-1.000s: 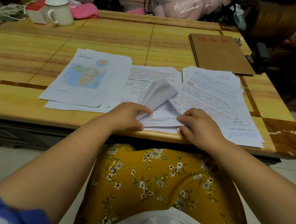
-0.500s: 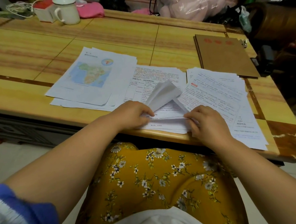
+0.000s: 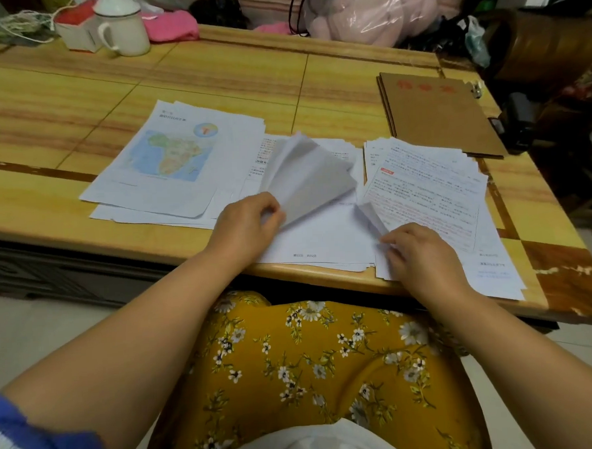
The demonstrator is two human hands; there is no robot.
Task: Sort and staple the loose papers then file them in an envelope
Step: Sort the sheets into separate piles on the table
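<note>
At the table's near edge, head view: the left hand point(image 3: 245, 223) pinches several lifted sheets point(image 3: 305, 175) of the middle stack point(image 3: 322, 236), while the right hand point(image 3: 416, 252) pinches a curled page corner point(image 3: 369, 215). The envelope point(image 3: 436, 114) lies far right. Best to fan the pages slowly, checking page numbers, and keep each stack squared apart.

Two hands leaf through loose papers at the table's near edge.
The left hand point(image 3: 245, 223) pinches several lifted sheets point(image 3: 305, 175) of the middle stack point(image 3: 323, 243); the right hand point(image 3: 416, 252) pinches a curled corner of the right stack point(image 3: 433, 196). A map page point(image 3: 178, 155) lies left, a brown envelope point(image 3: 436, 114) far right on the table point(image 3: 211, 77).
</note>
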